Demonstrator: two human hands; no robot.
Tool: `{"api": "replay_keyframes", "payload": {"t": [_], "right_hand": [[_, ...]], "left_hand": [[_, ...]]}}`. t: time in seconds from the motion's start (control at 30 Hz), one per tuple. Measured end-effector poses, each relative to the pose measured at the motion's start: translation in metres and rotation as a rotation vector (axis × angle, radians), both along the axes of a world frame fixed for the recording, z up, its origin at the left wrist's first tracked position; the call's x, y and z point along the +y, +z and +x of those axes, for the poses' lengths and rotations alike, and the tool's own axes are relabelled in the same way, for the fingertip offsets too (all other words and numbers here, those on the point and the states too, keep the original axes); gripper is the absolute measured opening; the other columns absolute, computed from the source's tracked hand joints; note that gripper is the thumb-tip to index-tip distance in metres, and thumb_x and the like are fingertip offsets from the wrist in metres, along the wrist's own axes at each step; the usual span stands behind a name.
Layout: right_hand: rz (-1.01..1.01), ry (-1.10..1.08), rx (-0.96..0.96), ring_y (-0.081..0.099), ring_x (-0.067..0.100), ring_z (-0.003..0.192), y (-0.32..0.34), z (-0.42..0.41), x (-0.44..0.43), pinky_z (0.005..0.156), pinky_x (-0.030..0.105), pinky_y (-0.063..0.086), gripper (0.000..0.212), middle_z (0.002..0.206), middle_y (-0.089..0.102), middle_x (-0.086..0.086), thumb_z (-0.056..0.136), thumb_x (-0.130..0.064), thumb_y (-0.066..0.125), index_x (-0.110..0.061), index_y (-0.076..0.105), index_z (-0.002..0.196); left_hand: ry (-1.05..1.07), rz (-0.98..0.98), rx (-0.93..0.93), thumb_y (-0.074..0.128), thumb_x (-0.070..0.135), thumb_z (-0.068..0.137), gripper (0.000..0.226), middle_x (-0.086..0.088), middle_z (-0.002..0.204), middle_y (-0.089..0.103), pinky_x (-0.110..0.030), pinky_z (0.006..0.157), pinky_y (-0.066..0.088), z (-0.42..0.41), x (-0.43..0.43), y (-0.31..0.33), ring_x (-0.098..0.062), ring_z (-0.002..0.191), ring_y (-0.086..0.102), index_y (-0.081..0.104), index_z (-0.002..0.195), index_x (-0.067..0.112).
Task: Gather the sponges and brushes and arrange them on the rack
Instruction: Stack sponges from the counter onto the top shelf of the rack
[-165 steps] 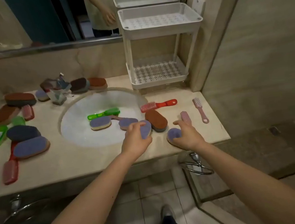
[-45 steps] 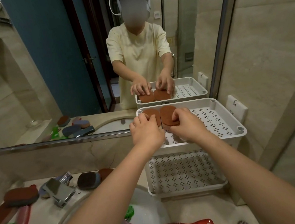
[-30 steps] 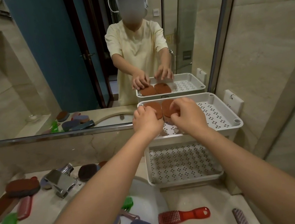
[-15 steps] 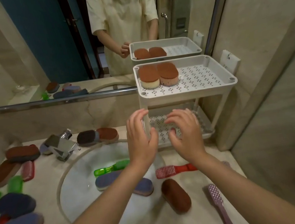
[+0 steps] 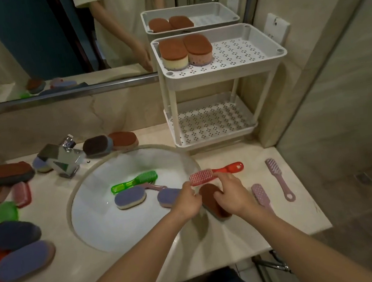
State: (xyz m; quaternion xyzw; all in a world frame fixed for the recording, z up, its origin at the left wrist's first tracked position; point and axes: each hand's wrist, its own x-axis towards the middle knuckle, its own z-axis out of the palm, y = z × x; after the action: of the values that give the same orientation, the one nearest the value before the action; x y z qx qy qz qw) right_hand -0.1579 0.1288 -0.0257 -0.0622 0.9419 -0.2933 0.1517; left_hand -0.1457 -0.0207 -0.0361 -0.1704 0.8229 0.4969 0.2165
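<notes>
**A:** How many pieces are on the white two-tier plastic rack (image 5: 223, 69)?

**B:** Two brown-topped oval sponges (image 5: 173, 53). They sit side by side, touching, at the left end of the top tier. The perforated floor to their right lies open, and so does the lower tier's.

**A:** And off the rack?

**B:** One brown oval sponge (image 5: 212, 208) lies on the beige stone counter (image 5: 302, 215), just right of the rim of the white round basin (image 5: 101, 221), between both hands. In the basin there are two purple-topped sponges (image 5: 130, 197), one green clear-plastic brush (image 5: 135, 182) and a pink brush handle partly hidden beneath them. Two more sponges sit behind the basin. Right of the hands there are one red plastic brush (image 5: 216, 173) and two pink plastic brushes (image 5: 280, 179). At the left lie at least four more sponges and several brushes, cut off by the frame.

**A:** What are the hands doing?

**B:** The right hand (image 5: 230, 192) has its fingers curled over the brown oval sponge. The left hand (image 5: 186, 201) has bent fingers at the sponge's left edge, near the red brush's bristles. I cannot tell whether it holds anything.

**A:** Is anything in the way?

**B:** The red plastic brush lies crosswise between the sponge and the rack. The chrome tap (image 5: 62, 159) stands well to the left. The rack is tucked into the back corner, against the mirror (image 5: 27, 43) and the side wall. The pink brushes lie near the counter's right edge.
</notes>
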Motion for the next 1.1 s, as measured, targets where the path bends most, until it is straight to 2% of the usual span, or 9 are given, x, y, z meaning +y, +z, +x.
{"api": "replay_keyframes", "payload": {"t": [0.13,0.23,0.3,0.5,0.63,0.77,0.87,0.97,1.1], "right_hand": [[0.049,-0.101,-0.188,0.045,0.033,0.130,-0.016,0.011,-0.006,0.106,0.042,0.041,0.069,0.145,0.044,0.015,0.088,-0.021,0.054,-0.012,0.025,0.150],[0.035,-0.115,-0.236,0.050,0.034,0.125,-0.023,0.016,-0.014,0.103,0.042,0.043,0.062,0.139,0.050,0.014,0.088,-0.020,0.054,-0.012,0.033,0.145],[-0.001,-0.121,-0.224,0.053,0.033,0.120,-0.023,0.017,-0.021,0.101,0.044,0.045,0.055,0.135,0.053,0.013,0.086,-0.018,0.052,-0.014,0.041,0.140],[-0.309,-0.124,-0.189,0.060,0.024,0.106,-0.008,0.010,-0.064,0.092,0.034,0.051,0.042,0.115,0.063,0.006,0.085,0.000,0.049,-0.014,0.058,0.124],[-0.474,-0.134,-0.255,0.061,0.016,0.089,-0.002,0.001,-0.102,0.071,0.017,0.049,0.039,0.098,0.063,0.006,0.082,0.015,0.041,-0.002,0.065,0.108],[-0.534,-0.119,-0.395,0.058,0.016,0.067,0.003,-0.013,-0.130,0.052,0.015,0.051,0.039,0.076,0.060,0.007,0.085,0.021,0.029,-0.004,0.059,0.092],[-0.475,-0.097,-0.310,0.058,0.024,0.078,-0.012,-0.029,-0.145,0.068,0.026,0.050,0.031,0.078,0.059,0.004,0.087,0.014,0.036,-0.010,0.056,0.088],[-0.267,0.063,-0.290,0.061,0.027,0.093,-0.040,-0.048,-0.152,0.082,0.033,0.045,0.019,0.092,0.062,0.004,0.092,-0.004,0.049,-0.010,0.057,0.107],[0.034,0.269,-0.359,0.055,0.035,0.116,-0.071,-0.069,-0.156,0.091,0.036,0.044,0.043,0.128,0.055,0.017,0.092,-0.022,0.055,-0.005,0.048,0.132]], "left_hand": [[0.021,0.087,-0.174,0.045,0.006,0.093,0.048,-0.026,0.125,0.057,-0.033,0.079,0.047,0.007,0.000,-0.016,-0.038,0.109,0.060,0.036,0.140,0.003],[0.070,0.185,-0.237,0.043,0.005,0.091,0.027,-0.018,0.081,0.060,-0.032,0.061,0.042,0.014,-0.002,-0.016,-0.027,0.066,0.058,0.052,0.117,0.006],[0.118,0.198,-0.212,0.043,0.010,0.090,0.016,-0.010,0.070,0.053,-0.032,0.060,0.040,0.015,-0.008,-0.021,-0.020,0.057,0.050,0.055,0.101,0.007],[0.423,0.268,-0.090,0.059,0.038,0.080,0.040,-0.004,0.113,0.061,-0.042,0.094,0.051,0.019,-0.045,-0.016,-0.024,0.103,0.061,0.051,0.116,0.022],[0.541,0.283,-0.057,0.072,0.050,0.061,0.071,-0.005,0.116,0.061,-0.043,0.094,0.053,0.024,-0.075,-0.018,-0.024,0.106,0.062,0.052,0.121,0.018],[0.565,0.245,-0.061,0.072,0.053,0.039,0.090,-0.007,0.115,0.066,-0.040,0.092,0.054,0.027,-0.103,-0.034,-0.022,0.103,0.064,0.058,0.121,0.019],[0.643,0.188,-0.060,0.072,0.045,0.047,0.082,-0.008,0.116,0.064,-0.035,0.088,0.053,0.027,-0.118,-0.023,-0.024,0.104,0.063,0.058,0.122,0.016],[0.692,0.161,-0.081,0.076,0.033,0.070,0.064,-0.008,0.120,0.061,-0.037,0.092,0.051,0.026,-0.127,-0.026,-0.026,0.108,0.059,0.054,0.128,0.016],[0.722,0.108,-0.104,0.074,0.028,0.079,0.063,-0.008,0.127,0.054,-0.036,0.095,0.048,0.024,-0.133,-0.039,-0.027,0.114,0.055,0.047,0.134,0.016]]}}
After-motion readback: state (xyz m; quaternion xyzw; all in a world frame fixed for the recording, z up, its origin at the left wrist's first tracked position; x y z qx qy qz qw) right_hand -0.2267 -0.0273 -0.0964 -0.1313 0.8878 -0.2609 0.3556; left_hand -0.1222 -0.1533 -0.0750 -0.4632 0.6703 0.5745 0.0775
